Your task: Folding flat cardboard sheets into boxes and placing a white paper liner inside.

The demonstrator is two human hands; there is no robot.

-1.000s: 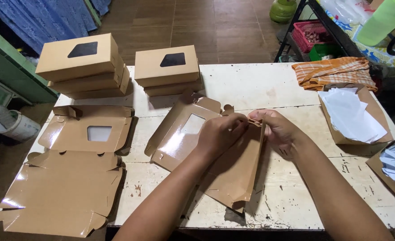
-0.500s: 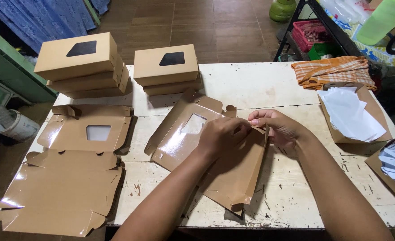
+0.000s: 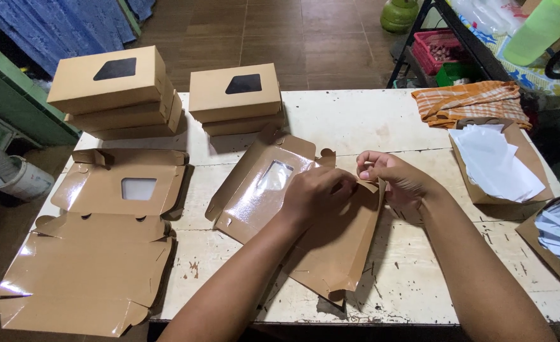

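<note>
1. The half-folded brown cardboard window box [image 3: 305, 221] is lying at the middle of the worn white table [image 3: 356, 120], its glossy inside facing up so the creases are reachable.
2. The left hand [image 3: 318, 196] is pressing down on the box, fingers curled over a raised side panel, holding it upright.
3. The right hand [image 3: 394, 180], just right of the box, is pinching a corner tab between its fingertips.
4. Flat brown cardboard blanks [image 3: 96, 253] are lying left of the box, and finished brown boxes [image 3: 235, 98] are sitting stacked behind it, within reach.

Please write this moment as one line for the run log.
left hand: presses unfolded brown window box | right hand: pinches its corner flap | table: folded boxes, flat blanks
</note>
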